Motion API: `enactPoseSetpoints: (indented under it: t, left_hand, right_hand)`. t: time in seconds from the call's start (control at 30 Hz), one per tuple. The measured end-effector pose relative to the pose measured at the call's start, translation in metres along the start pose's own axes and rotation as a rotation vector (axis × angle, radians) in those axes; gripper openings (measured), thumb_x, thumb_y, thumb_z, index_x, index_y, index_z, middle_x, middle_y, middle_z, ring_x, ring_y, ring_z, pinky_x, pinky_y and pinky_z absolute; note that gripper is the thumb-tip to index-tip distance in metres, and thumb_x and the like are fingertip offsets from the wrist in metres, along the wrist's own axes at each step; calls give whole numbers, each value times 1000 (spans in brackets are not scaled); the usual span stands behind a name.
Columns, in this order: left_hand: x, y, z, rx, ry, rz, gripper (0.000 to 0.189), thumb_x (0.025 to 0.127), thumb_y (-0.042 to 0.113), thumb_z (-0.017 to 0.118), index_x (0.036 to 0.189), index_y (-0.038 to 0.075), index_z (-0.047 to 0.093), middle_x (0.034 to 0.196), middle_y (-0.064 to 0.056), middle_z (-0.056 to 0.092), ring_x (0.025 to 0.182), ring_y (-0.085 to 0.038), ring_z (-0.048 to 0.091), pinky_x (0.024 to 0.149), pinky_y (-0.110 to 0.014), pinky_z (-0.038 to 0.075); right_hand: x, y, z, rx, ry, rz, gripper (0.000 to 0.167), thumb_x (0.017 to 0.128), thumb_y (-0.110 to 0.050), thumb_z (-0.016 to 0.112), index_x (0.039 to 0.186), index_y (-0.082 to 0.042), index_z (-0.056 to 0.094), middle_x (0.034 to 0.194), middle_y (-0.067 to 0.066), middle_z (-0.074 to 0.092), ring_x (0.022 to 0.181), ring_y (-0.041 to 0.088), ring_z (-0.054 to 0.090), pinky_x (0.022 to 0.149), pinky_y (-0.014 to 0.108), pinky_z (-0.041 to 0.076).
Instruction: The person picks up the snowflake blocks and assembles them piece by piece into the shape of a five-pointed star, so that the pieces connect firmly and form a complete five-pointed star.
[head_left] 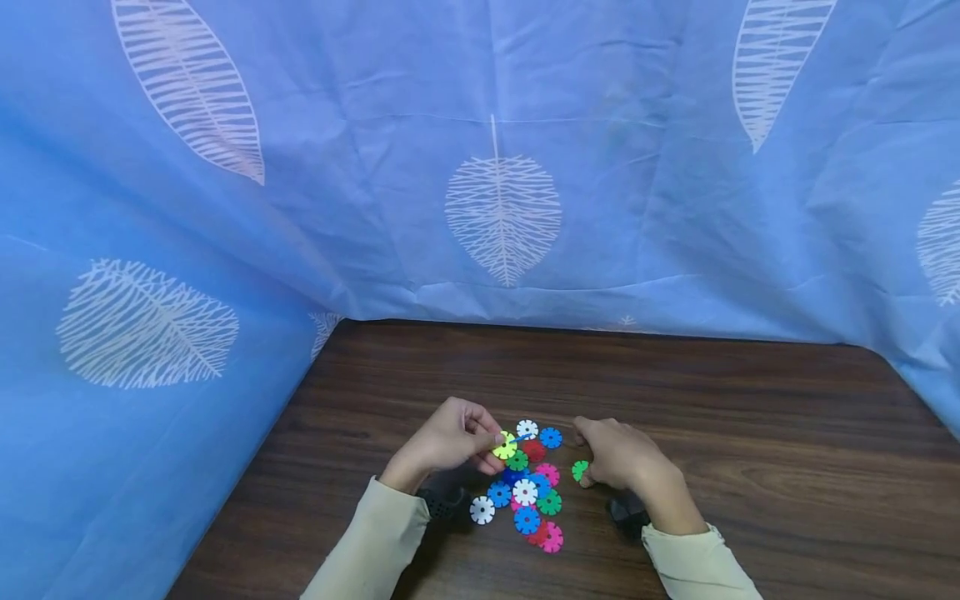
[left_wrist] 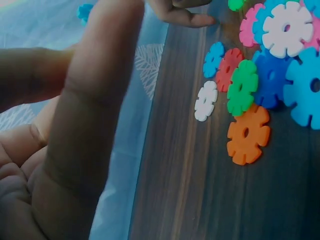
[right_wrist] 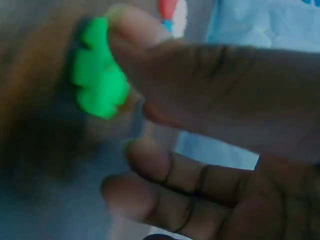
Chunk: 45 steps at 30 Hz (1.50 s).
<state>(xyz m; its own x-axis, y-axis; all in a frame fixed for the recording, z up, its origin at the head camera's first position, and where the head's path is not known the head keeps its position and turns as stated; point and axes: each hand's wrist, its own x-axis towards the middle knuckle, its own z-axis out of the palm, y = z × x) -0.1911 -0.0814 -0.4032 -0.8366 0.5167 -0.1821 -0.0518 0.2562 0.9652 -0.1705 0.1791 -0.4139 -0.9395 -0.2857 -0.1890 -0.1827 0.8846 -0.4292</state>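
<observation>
Nearest the table's (head_left: 675, 392) front edge, my right hand (head_left: 618, 454) pinches a bright green notched plastic disc (head_left: 580, 471), best kept upright, slot facing the yellow notched plastic disc (head_left: 505, 446) pinched in my left hand (head_left: 450, 440).

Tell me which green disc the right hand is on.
The bright green disc lying apart at the right edge of the pile, at the right hand. The other two green discs sit darker, inside the pile, untouched.

A dark wooden table (head_left: 750, 433) stands against a blue curtain (head_left: 375, 208) printed with white leaves
</observation>
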Motion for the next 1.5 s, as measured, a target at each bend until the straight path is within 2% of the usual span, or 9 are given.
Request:
enactPoseSetpoints:
  t: [0.1, 0.17, 0.3, 0.43, 0.57, 0.83, 1.13, 1.3, 1.5]
  left_hand:
    - [1, -1, 1, -8, 6, -8, 11, 102, 1, 63, 98, -9, 66, 80, -16, 72, 70, -28, 76, 69, -44, 63]
    - [3, -2, 2, -9, 2, -9, 12, 103, 2, 62, 99, -9, 65, 79, -16, 71, 69, -27, 76, 69, -43, 63]
    - [4, -5, 3, 4, -17, 3, 13, 104, 1, 59, 104, -11, 63, 81, -19, 71, 67, -24, 75, 69, -42, 63]
    - [6, -6, 4, 7, -23, 20, 11, 105, 2, 58, 106, -9, 61, 82, -20, 70, 66, -22, 73, 71, -44, 63]
    - [7, -6, 5, -30, -22, 15, 12, 105, 3, 58, 108, -8, 59, 82, -21, 71, 65, -20, 72, 72, -45, 63]
    - [7, -3, 6, -89, -31, 11, 13, 108, 3, 51, 111, -9, 56, 81, -18, 72, 67, -20, 74, 74, -49, 63]
    - [7, -2, 2, -154, -47, 26, 16, 108, 4, 49, 114, -10, 54, 92, -29, 72, 71, -20, 75, 74, -42, 63]
    - [7, -2, 2, -183, -48, 32, 16, 107, 4, 50, 115, -9, 54, 96, -33, 71, 72, -19, 74, 75, -42, 63]
    - [6, 1, 5, -177, -36, 42, 15, 107, 4, 54, 113, -9, 55, 90, -24, 74, 73, -23, 76, 74, -43, 63]
  right_hand:
    - [3, 5, 7, 70, -17, -17, 35, 78, -4, 90, 99, -3, 63, 82, 6, 62, 71, 18, 54, 61, 35, 46]
    - [5, 7, 11, 112, -14, -24, 33, 80, -3, 88, 85, -7, 56, 72, 4, 53, 62, 17, 45, 56, 30, 37]
    - [5, 7, 13, 153, -2, -60, 33, 84, -1, 84, 77, -7, 53, 65, 1, 47, 58, 13, 39, 53, 26, 32]
    - [8, 2, 6, 253, 59, -260, 21, 93, -2, 75, 80, -9, 61, 63, -5, 45, 55, 7, 38, 51, 23, 32]
    - [10, -7, 0, 349, 151, -447, 11, 98, -1, 68, 92, -10, 71, 69, -8, 54, 57, 4, 44, 50, 23, 42]
    - [14, -13, 7, 355, 331, -615, 14, 94, 4, 71, 90, -9, 72, 71, -6, 60, 60, 1, 49, 51, 23, 47]
    - [15, -14, 8, 359, 429, -697, 21, 90, 8, 74, 88, -12, 68, 72, -11, 59, 59, 1, 49, 48, 22, 47]
    - [15, -15, 8, 370, 439, -726, 21, 91, 8, 73, 89, -13, 68, 72, -10, 59, 58, 0, 46, 47, 21, 45]
    - [13, -19, 8, 355, 450, -752, 27, 90, 11, 73, 86, -15, 65, 68, -12, 50, 55, -2, 40, 45, 19, 40]
